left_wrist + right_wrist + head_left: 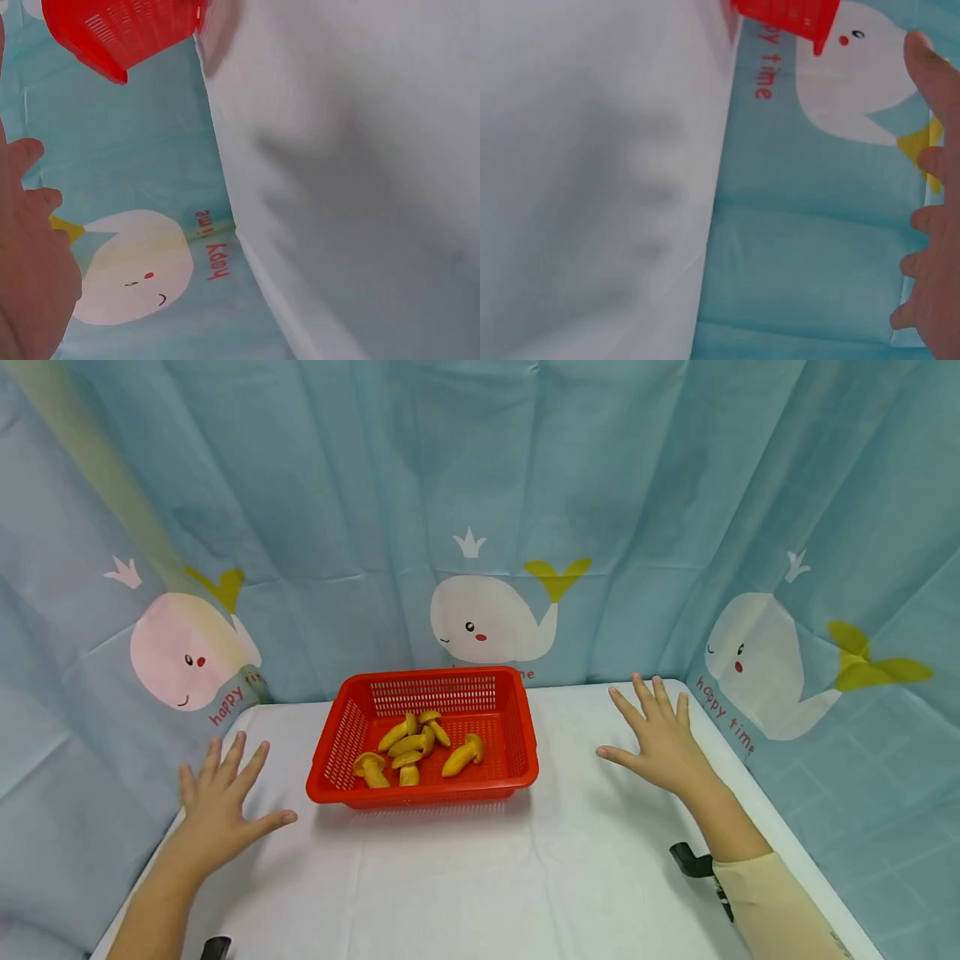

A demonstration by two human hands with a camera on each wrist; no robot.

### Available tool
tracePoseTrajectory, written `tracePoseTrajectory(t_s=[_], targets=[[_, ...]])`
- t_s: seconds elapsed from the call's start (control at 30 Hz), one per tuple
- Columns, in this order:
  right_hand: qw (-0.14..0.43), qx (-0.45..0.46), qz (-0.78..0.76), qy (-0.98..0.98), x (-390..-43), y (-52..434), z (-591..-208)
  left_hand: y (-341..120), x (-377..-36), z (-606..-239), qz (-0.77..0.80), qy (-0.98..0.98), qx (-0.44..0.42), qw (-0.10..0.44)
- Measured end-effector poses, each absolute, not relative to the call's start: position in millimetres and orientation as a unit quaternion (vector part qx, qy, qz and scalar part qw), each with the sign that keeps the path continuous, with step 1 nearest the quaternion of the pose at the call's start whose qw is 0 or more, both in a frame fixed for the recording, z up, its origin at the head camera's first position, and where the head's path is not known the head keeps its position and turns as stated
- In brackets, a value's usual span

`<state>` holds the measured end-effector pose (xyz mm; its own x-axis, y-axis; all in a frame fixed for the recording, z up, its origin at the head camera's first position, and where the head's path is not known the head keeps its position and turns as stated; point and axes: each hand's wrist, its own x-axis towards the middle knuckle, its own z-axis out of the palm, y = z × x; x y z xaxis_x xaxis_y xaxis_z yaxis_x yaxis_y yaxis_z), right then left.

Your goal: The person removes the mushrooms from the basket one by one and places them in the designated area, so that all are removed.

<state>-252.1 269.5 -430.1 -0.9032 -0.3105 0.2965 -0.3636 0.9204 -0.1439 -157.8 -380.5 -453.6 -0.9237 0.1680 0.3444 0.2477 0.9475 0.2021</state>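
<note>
A red plastic basket (423,795) with slotted walls stands toward the back of the white table. Several yellow-brown mushrooms (408,743) lie in it, most grouped at its left and middle, while one mushroom (462,756) sits apart on the right. To the left of the basket, my left hand (217,818) is held over the table with fingers spread and nothing in it. My right hand (663,747) hovers on the basket's other side, its fingers also spread and holding nothing. Both wrist views show a corner of the basket near the top, with the left hand (34,255) and right hand (937,225) at the outer edges.
Blue curtains (360,527) printed with white whales hang behind and along both sides of the white table (450,877). A black wrist-camera mount (692,862) shows under the right forearm, and another black piece (216,948) beside the left one.
</note>
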Motion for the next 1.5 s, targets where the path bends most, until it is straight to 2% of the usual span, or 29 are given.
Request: tracePoseTrajectory(t_s=[0.77, 1.23, 1.5], targets=[[0.158, 0.221, 0.129, -0.954, -265.8, 219.8, -420.1, -348.3, -166.6, -468.2, -0.222, -0.963, -0.081, 0.126], [0.155, 0.248, 0.142, -0.946, -273.5, 183.7, -412.2, -336.5, -173.0, -478.5, -0.274, -0.947, -0.102, 0.131], [0.138, 0.255, 0.162, -0.943, -276.0, 162.4, -406.8, -331.4, -176.2, -487.3, -0.316, -0.935, -0.085, 0.134]])
